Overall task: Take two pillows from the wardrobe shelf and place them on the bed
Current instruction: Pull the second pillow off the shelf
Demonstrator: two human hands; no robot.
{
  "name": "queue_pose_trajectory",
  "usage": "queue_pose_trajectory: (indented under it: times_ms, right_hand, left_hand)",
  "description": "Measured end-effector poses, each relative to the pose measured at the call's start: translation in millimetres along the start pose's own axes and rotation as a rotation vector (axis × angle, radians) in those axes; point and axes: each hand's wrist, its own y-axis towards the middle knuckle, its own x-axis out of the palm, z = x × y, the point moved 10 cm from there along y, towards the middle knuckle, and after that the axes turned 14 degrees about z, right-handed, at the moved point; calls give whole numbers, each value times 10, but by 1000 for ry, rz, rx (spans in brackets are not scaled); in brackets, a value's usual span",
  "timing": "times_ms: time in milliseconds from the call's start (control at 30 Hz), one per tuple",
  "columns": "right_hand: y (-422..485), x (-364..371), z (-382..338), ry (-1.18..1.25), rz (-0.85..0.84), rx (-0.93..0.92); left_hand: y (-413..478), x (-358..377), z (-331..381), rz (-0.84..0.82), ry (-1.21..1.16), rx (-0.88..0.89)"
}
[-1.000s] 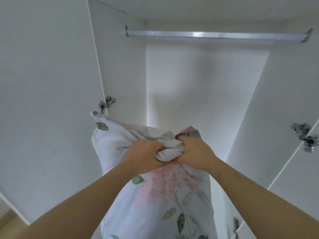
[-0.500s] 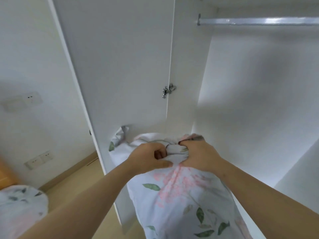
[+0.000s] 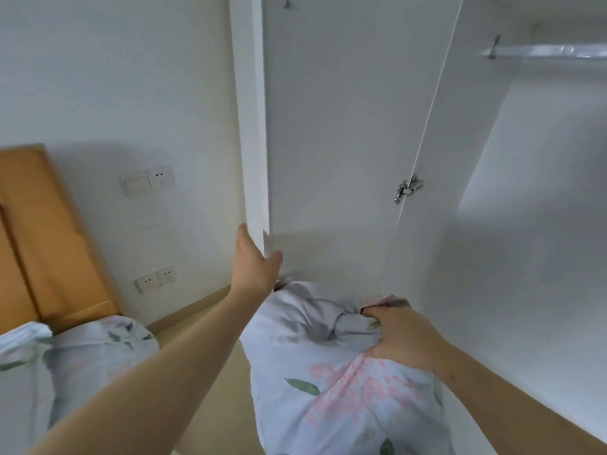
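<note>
Pillow (image 3: 345, 389) hung gripped in your right hand (image 3: 405, 339), lower centre; your left hand (image 3: 254, 267) spread open at door (image 3: 328, 126). Lower left, other pillow (image 3: 105, 346) seemingly lay on bed (image 3: 19, 382); one was left to place.

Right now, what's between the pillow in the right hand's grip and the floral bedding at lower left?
Head view: only the left forearm crosses the gap, over bare tan floor, between the pillow and the floral bedding. Nothing else.
</note>
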Motion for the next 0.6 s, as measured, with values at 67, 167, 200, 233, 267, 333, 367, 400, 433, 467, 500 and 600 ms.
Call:
queue_pose_trajectory:
  times_ms: [67,167,200,233,267,333,367,400,433,467,500,600]
  right_hand:
    - [13,46,0,-10,-22,-1]
    - [-29,20,15,-5,-24,39]
    - [-49,4,28,-5,-12,44]
    - [-75,-7,56,-15,-5,47]
    - [-112,-18,88,-25,-5,52]
    - [-207,-37,165,-20,-9,87]
    - [-256,-43,207,-11,-5,105]
    - [-308,-57,236,-9,-5,121]
    - [-376,-73,272,-13,-9,140]
    - [-430,-86,292,-14,-12,145]
    - [-490,-110,326,-8,3,145]
    - [-713,-172,440,-22,13,194]
  left_hand:
    - [11,140,-18,-109,-48,-28]
    - [-10,173,-27,-100,-99,-39]
    - [-1,155,-35,-79,-91,-46]
    - [16,130,-41,-53,-64,-44]
    - [26,98,-30,-30,-35,-31]
    - [13,83,7,-3,8,4]
    - [-22,72,42,12,39,32]
    - [-67,72,87,31,69,71]
    - [-126,87,139,52,93,111]
    - [-180,86,178,78,111,143]
    - [-242,99,214,94,116,170]
    - [-449,197,306,81,85,237]
